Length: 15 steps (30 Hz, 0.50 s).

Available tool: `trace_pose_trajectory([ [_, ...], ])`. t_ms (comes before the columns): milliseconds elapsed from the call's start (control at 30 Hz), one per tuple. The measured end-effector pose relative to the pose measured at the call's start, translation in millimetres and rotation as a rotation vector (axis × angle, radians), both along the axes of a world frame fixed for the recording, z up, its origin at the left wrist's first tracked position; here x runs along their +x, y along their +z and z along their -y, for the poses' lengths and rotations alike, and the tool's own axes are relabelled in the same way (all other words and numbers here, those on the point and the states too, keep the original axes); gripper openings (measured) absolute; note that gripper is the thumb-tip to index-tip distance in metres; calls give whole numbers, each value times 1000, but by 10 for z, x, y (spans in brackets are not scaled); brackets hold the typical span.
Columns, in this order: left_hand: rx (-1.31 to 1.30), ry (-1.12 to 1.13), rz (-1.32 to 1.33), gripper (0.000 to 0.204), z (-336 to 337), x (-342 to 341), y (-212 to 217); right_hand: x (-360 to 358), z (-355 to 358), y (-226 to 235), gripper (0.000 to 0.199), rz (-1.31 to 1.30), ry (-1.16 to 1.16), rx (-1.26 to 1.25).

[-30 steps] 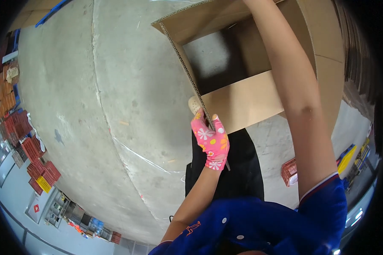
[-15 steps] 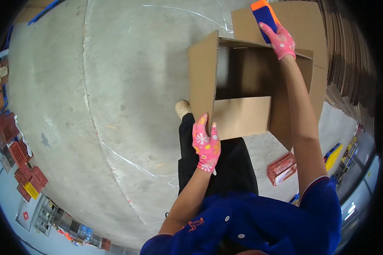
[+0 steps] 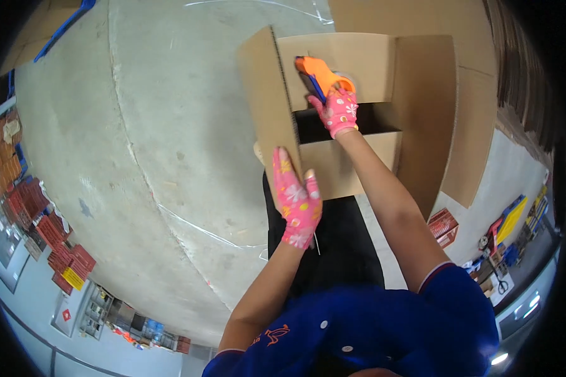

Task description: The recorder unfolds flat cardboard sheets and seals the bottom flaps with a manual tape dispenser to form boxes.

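Observation:
A brown cardboard box [image 3: 352, 169] sits in front of me with its flaps raised and a dark gap between the near and far ones. My left hand [image 3: 297, 204], in a pink flowered glove, grips the near end of the left flap [image 3: 267, 94], fingers along its outer face and thumb on the inner side. Over the opening, my gloved right hand [image 3: 338, 113] holds an orange and blue tape dispenser [image 3: 321, 74] against or just in front of the far flap [image 3: 374, 63]; whether they touch I cannot tell. The right flap [image 3: 424, 119] leans outward.
Flat cardboard [image 3: 475, 125] lies under and beyond the box, near a stack of cardboard sheets [image 3: 519, 81] at right. A red crate [image 3: 443, 227] stands right of my legs. Clear strapping [image 3: 201, 231] lies on the concrete floor. Several red crates [image 3: 56, 232] line the left.
My right hand has brought the tape dispenser from the far right to over the box opening. The box's far and right flaps now stand up in view. My left hand stays on the left flap.

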State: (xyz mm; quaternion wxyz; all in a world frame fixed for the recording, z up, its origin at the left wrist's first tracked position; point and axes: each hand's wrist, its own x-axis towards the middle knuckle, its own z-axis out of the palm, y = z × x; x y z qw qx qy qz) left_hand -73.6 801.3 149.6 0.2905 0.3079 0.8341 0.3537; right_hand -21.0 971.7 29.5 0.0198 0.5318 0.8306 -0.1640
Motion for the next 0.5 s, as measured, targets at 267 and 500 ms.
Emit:
trace_pose_trajectory([
  [267,-503,-544,-469,71,-250,149,-1081,1534,-324,2054,30,-560,-495,139],
  [500,-513,-772,-456,74,-304,-139,-998,1671,280,1140,47,-280,-397,-49],
])
